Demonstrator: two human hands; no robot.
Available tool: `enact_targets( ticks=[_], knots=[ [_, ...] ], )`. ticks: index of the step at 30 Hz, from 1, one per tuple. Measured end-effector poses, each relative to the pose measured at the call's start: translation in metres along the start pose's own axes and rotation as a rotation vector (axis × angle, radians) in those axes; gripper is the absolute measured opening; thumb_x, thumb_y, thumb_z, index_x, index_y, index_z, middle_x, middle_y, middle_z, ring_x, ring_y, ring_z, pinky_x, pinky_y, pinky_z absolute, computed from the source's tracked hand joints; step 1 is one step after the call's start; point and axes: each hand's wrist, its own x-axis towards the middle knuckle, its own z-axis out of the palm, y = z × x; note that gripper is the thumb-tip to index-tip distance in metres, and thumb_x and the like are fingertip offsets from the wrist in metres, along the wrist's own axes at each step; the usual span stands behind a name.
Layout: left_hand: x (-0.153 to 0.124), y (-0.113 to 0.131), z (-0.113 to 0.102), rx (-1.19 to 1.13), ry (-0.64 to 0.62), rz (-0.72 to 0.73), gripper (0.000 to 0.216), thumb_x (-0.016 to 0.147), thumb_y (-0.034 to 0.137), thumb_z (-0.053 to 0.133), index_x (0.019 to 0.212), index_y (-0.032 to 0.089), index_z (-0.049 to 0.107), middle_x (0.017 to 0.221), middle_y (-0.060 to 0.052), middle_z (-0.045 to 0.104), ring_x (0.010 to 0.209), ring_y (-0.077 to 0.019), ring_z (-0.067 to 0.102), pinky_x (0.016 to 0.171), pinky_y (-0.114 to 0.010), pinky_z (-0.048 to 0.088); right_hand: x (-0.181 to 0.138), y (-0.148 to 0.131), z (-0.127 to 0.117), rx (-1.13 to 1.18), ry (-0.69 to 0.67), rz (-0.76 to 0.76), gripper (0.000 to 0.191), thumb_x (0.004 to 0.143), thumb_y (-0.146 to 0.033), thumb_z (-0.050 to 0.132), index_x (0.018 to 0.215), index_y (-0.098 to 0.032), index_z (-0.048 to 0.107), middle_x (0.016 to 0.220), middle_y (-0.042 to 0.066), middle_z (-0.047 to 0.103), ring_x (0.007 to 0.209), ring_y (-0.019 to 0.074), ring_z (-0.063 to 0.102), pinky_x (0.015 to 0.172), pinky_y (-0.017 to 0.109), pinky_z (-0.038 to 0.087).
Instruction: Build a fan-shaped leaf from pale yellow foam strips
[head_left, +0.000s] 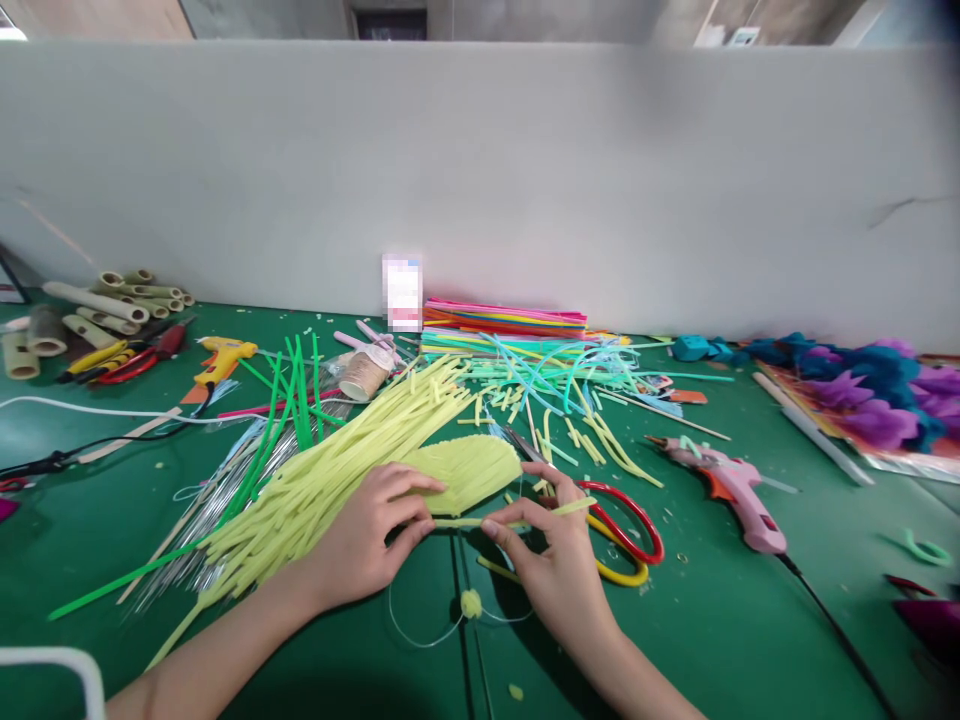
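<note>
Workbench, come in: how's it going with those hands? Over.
Left hand, right hand: both pinching one yellow strip. Leaf-shaped piece close behind it. Scissors beside right hand, might crowd it.

L hand [375, 525], R hand [559, 545] near e/o, fingers [409, 481] pinching, forearms [232, 635] angled inward.

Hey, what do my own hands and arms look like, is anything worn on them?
Your left hand and right hand are bare and slim-fingered; no gloves, rings or watch show. Both forearms are uncovered, with no sleeve in view.
</note>
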Motion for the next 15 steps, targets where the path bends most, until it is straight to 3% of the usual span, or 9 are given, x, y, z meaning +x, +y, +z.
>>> enact_targets(
  ticks=[6, 10, 15],
  knots=[
    [-0.002, 0.007, 0.002, 0.115, -0.028, 0.064, 0.007, 0.090, 0.024, 0.056, 0.092, 0.019, 0.060, 0.127, -0.010, 0.058, 0.121, -0.0264, 0.048, 0.104, -0.046, 0.039, -0.010, -0.011, 0.007, 0.038, -0.012, -0.006, 0.007, 0.081, -0.025, 0.069, 0.074, -0.026, 0.071, 0.130, 0.009, 0.040, 0.122, 0.0354, 0.041, 0.096, 0.059, 0.038],
    [-0.002, 0.007, 0.005, 0.157, -0.052, 0.091, 0.017, 0.092, 0.027, 0.054, 0.105, 0.017, 0.056, 0.140, -0.015, 0.047, 0.134, -0.0286, 0.037, 0.112, -0.050, 0.031, -0.016, -0.015, 0.012, 0.078, -0.052, -0.015, 0.007, 0.082, -0.022, 0.068, 0.078, -0.027, 0.072, 0.134, 0.008, 0.037, 0.122, 0.0339, 0.041, 0.095, 0.055, 0.042],
    [-0.003, 0.001, 0.007, 0.230, -0.091, 0.074, 0.046, 0.093, 0.034, 0.051, 0.135, 0.017, 0.043, 0.150, -0.017, 0.036, 0.140, -0.0300, 0.030, 0.113, -0.054, 0.028, -0.015, -0.014, 0.012, 0.092, -0.068, 0.012, 0.008, 0.083, -0.022, 0.066, 0.079, -0.026, 0.071, 0.130, 0.009, 0.040, 0.116, 0.0306, 0.046, 0.096, 0.051, 0.044]
  ],
)
